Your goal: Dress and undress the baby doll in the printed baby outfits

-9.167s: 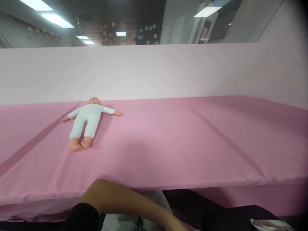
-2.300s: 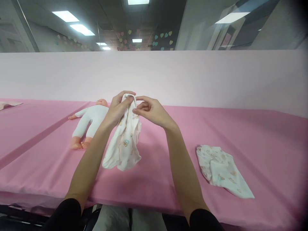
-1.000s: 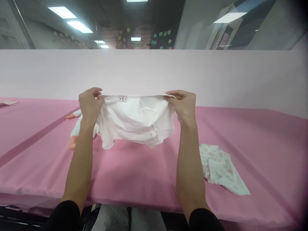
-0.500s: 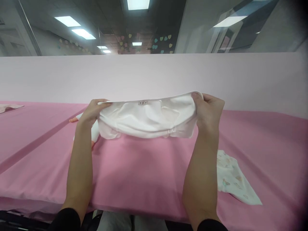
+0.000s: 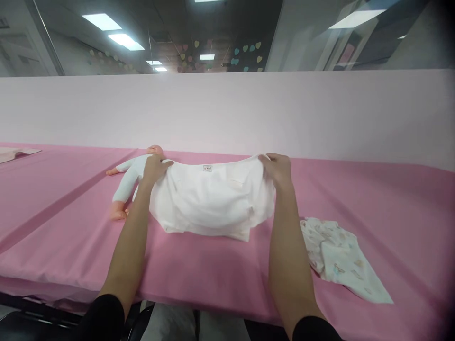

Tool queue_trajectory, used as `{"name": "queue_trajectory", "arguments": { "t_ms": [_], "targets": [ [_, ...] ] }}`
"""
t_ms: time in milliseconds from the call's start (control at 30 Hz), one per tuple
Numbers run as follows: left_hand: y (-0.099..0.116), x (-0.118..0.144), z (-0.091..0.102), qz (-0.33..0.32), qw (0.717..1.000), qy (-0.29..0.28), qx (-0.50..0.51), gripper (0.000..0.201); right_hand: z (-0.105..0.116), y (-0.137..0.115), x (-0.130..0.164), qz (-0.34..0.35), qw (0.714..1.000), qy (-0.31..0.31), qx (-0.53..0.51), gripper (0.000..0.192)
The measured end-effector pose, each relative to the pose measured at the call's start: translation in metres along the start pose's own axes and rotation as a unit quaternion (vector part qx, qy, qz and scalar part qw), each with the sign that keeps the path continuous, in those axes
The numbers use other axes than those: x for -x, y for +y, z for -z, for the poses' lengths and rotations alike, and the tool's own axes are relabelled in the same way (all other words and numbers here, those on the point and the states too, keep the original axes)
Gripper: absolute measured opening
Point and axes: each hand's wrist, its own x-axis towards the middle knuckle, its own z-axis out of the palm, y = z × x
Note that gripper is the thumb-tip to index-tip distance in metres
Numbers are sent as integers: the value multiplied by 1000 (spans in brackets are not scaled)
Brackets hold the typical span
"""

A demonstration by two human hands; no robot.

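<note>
A white cloth garment (image 5: 209, 199) with a small printed label near its upper edge is stretched between my two hands over the pink sheet (image 5: 213, 274). My left hand (image 5: 155, 169) pinches its upper left corner, with the thumb lying along the edge. At the upper right corner my right hand (image 5: 277, 168) is closed on the cloth. The lower part of the garment hangs in loose folds close to the sheet; whether it rests there I cannot tell. A baby doll (image 5: 130, 182) in a pale suit lies just left of my left hand, partly hidden by it.
Right of my right forearm lies a crumpled white printed garment (image 5: 346, 258). A pale pink cloth (image 5: 16, 153) is at the far left. Behind the bed stands a white wall (image 5: 227, 113) with glass above it. A dark chair (image 5: 31, 322) shows at the lower left.
Both hands have moved away from me and a little closer together, lowering the white garment toward the sheet. It hangs longer now, and more of the doll shows.
</note>
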Motion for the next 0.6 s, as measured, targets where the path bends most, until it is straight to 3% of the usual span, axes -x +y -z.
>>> {"name": "queue_trajectory", "arguments": {
  "t_ms": [167,267,333,400,500,600],
  "targets": [
    [4,-3,-4,-66,988,142,-9,32,-5,-5,0,48,991,57,-111,19],
    [11,-3,3,-81,981,177,28,30,-2,-14,2,55,982,76,-165,20],
    [14,-2,8,-59,981,163,86,26,1,-19,4,43,977,89,-191,18],
    [17,-1,13,-9,974,112,195,25,6,-25,6,36,972,110,-203,16],
    [21,3,23,60,933,22,353,26,18,-35,11,34,967,136,-211,13],
    [25,6,33,55,909,-6,413,31,31,-44,16,42,964,131,-226,11]
  ]
}}
